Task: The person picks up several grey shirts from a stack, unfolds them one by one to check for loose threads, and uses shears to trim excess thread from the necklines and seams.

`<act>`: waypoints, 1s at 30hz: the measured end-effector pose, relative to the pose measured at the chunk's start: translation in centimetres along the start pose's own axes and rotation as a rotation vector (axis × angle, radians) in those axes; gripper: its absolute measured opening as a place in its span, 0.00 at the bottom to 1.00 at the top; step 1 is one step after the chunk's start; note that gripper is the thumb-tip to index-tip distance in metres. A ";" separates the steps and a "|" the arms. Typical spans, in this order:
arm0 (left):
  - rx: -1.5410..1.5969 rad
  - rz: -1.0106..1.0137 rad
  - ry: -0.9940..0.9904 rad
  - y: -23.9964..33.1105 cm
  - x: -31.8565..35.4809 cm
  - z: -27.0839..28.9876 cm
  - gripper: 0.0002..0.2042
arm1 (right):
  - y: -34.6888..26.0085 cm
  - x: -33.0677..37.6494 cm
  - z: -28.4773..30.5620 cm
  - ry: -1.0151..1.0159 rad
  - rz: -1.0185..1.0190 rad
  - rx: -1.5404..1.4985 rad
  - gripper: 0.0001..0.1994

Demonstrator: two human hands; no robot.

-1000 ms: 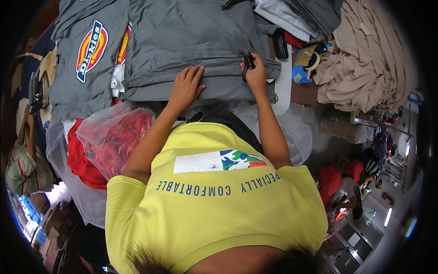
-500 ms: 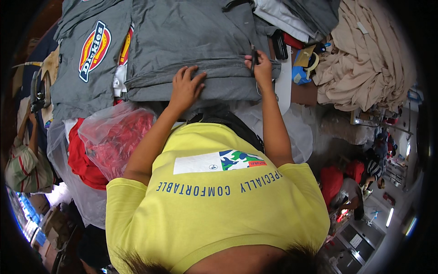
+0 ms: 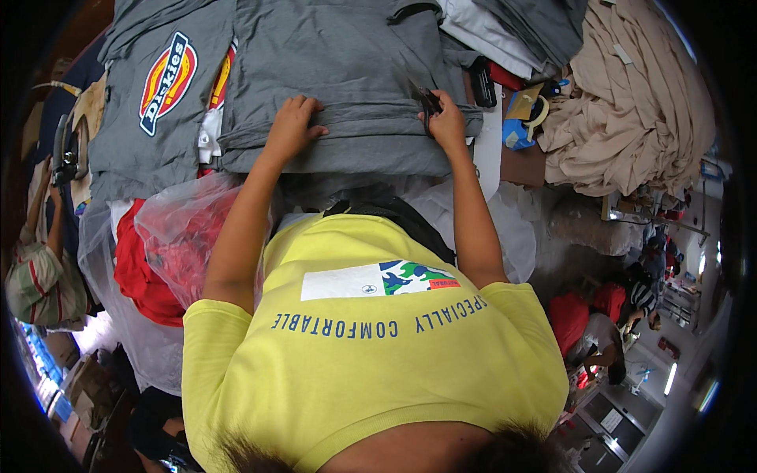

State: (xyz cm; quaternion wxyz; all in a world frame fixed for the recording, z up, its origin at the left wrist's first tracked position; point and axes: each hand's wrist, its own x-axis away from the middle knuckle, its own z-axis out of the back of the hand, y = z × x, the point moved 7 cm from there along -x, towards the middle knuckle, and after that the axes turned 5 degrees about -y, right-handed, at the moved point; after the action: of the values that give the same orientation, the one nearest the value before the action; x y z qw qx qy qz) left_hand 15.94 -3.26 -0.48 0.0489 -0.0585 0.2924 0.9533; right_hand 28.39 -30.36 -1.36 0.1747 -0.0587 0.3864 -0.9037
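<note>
The left hand [image 3: 293, 124] lies open, fingers spread, flat on the folded grey garment [image 3: 347, 87]. At its 3 o'clock, the right hand [image 3: 448, 124] grips small dark scissors [image 3: 428, 101] against the garment's fold.

Your left hand [image 3: 293, 126] presses flat on the grey garment [image 3: 347, 87] while your right hand [image 3: 446, 122] grips small dark scissors [image 3: 426, 101] at its fold.

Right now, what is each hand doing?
Left hand: open, flat on the grey shirt.
Right hand: closed on small black scissors.
</note>
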 end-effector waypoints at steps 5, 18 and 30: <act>0.086 0.062 -0.147 0.2 -0.1 -0.8 0.15 | -1.1 0.2 -0.1 0.057 0.016 0.152 0.23; 0.823 0.322 -0.488 4.1 3.2 -2.1 0.10 | -12.8 -3.8 4.4 0.320 0.164 0.163 0.20; 1.567 0.693 -0.069 6.7 4.0 -4.7 0.09 | -23.6 -2.4 -4.2 -0.203 0.498 -0.257 0.22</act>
State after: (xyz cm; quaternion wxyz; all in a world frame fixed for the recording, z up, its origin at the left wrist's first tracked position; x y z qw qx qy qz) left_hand 11.53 -11.13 -1.19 -0.2101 0.1139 0.8664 0.4384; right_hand 23.24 -11.47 12.77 0.4198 -0.0739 0.4809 -0.7662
